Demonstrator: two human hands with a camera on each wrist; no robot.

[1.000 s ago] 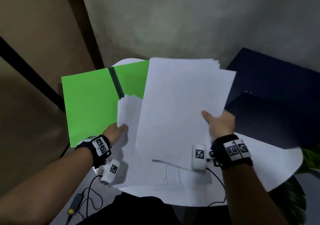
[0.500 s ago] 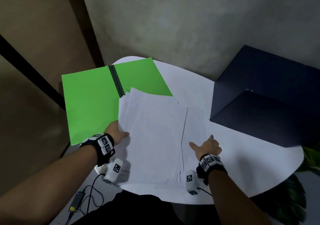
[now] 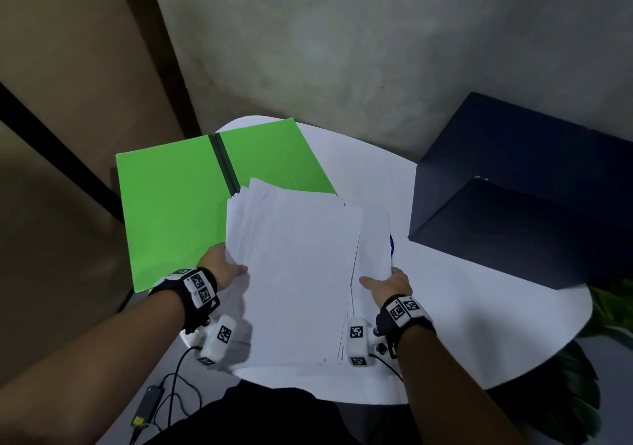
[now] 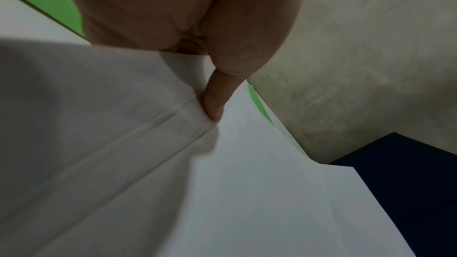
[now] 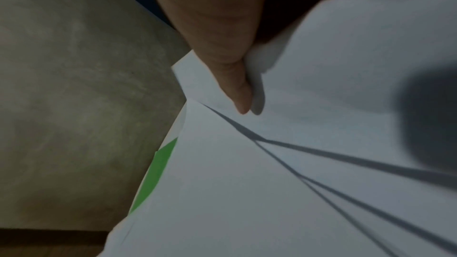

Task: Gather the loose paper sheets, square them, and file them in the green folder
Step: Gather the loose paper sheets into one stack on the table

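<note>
**White stack held at both edges, green folder open beside it**

White and rounded, the worktop [image 3: 445, 324] carries everything here. A dark blue box [image 3: 531, 191] sits at its far right, well apart from the work and apparently no part of it. The green folder [image 3: 178, 204] lies open and flat at the far left, its dark spine [image 3: 224, 167] running near to far; opened like this, it is ready to take the pages. The paper sheets [image 3: 301, 273] lie in a fanned stack in the middle, their far left corner overlapping the folder's right leaf, their edges still staggered, so squaring looks unfinished.

The 2 hands flank the stack, probably to push the edges into line. The left hand [image 3: 222, 266] grips the left edge, thumb on top, the paper creased under it in the left wrist view. The right hand [image 3: 390, 283] pinches the right edge, thumb pressed on the top page.
</note>
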